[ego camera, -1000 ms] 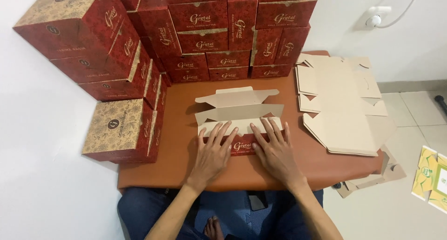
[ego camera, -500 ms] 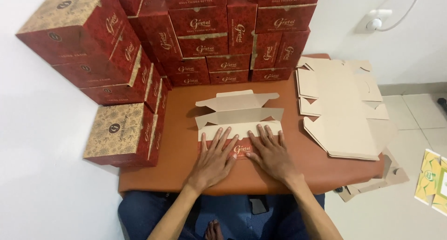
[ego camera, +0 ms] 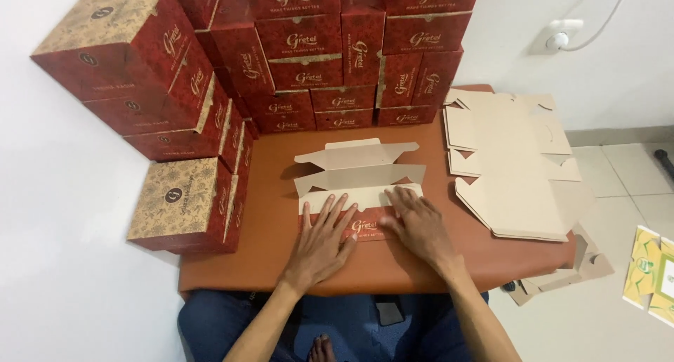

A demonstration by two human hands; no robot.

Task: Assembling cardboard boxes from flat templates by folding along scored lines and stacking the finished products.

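In the head view, a half-folded cardboard box blank (ego camera: 358,186) lies in the middle of the frame on a brown table (ego camera: 274,257), its pale inner flaps standing up toward the top and its red printed panel pressed flat nearest the person. The left hand (ego camera: 324,241) rests on that panel with fingers spread and flat, grasping nothing; the right hand (ego camera: 415,225) lies just beside it, likewise splayed and pressing down rather than clenched around anything. The blank looks light and thin, stiff along its panels but ready to bend at the scored creases, so it would likely spring back if the palms lifted; its printed face may be a little slick. The best hold seems to be along the long folded edge and the upright flaps, pinching near the creases rather than mid-panel. At the upper left and top, finished red boxes (ego camera: 302,53) stand stacked against the wall. On the right of the frame sits a pile of flat blanks (ego camera: 512,165), well apart from both hands.
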